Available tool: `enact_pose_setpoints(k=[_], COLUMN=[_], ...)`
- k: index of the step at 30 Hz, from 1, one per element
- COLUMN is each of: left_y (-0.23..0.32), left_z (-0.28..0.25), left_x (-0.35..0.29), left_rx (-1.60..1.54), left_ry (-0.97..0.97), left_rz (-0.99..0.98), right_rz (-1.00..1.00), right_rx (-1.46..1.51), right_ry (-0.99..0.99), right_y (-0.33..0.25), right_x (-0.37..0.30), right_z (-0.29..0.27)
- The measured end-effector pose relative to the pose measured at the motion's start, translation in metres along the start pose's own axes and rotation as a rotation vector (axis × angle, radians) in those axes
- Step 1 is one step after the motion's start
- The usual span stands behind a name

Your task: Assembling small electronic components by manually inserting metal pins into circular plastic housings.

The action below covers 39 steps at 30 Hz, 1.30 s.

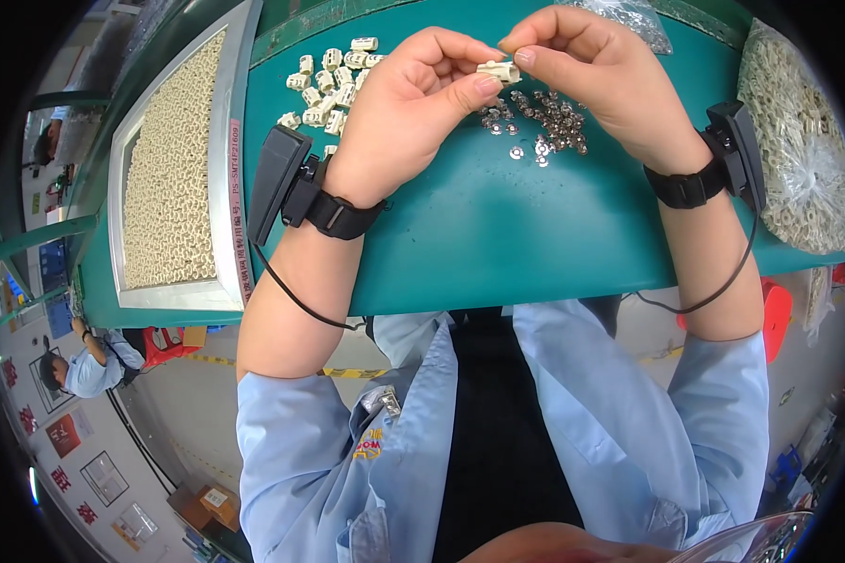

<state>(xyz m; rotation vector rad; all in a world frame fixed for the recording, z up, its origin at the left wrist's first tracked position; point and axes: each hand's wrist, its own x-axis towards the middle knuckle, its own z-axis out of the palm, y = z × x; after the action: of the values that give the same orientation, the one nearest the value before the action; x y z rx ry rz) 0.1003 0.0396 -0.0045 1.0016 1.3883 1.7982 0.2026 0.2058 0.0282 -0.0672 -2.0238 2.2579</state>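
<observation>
A short, cream-coloured plastic sleeve [499, 71] with a knobbly outline sits pinched in the grip of the left hand [406, 111] above the green surface [526, 235]; the state of the right hand's [608, 83] grip, beside it, I cannot tell

Left fingers [474, 92] holding cream cylinder [499, 71], right fingers [546, 65] at its end, metal discs [560, 124]

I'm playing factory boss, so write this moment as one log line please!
left hand: holding cream part; right hand: fingers beside it; green table: small metal pieces, loose cream parts, framed tray
</observation>
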Motion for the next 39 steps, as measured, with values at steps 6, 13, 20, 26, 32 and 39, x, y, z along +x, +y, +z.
enact_pose_setpoints(k=[6, 13, 20, 26, 32, 39], left_y=[0.005, 0.002, -0.002, 0.010, 0.014, 0.017], left_z=[0.000, -0.002, -0.002, 0.004, -0.003, -0.002], left_x=[-0.001, 0.000, -0.003, -0.002, -0.004, -0.004], left_rx=[-0.087, -0.039, 0.096, 0.052, -0.057, -0.143], left_ry=[0.002, 0.010, 0.044, 0.029, -0.034, -0.075], left_rz=[-0.048, -0.048, 0.069, 0.027, -0.092, -0.168], right_rz=[-0.028, 0.026, 0.052, -0.832, -1.009, -1.037], right_rx=[0.017, -0.050, 0.043, 0.090, -0.158, -0.263], right_ry=[-0.008, -0.021, -0.051, -0.410, -0.318, -0.288], right_y=[-0.002, -0.005, -0.001, 0.039, 0.029, 0.024], right_x=[-0.003, -0.003, -0.001, 0.031, 0.026, 0.023], right_z=[0.002, 0.005, 0.006, -0.007, -0.005, -0.005])
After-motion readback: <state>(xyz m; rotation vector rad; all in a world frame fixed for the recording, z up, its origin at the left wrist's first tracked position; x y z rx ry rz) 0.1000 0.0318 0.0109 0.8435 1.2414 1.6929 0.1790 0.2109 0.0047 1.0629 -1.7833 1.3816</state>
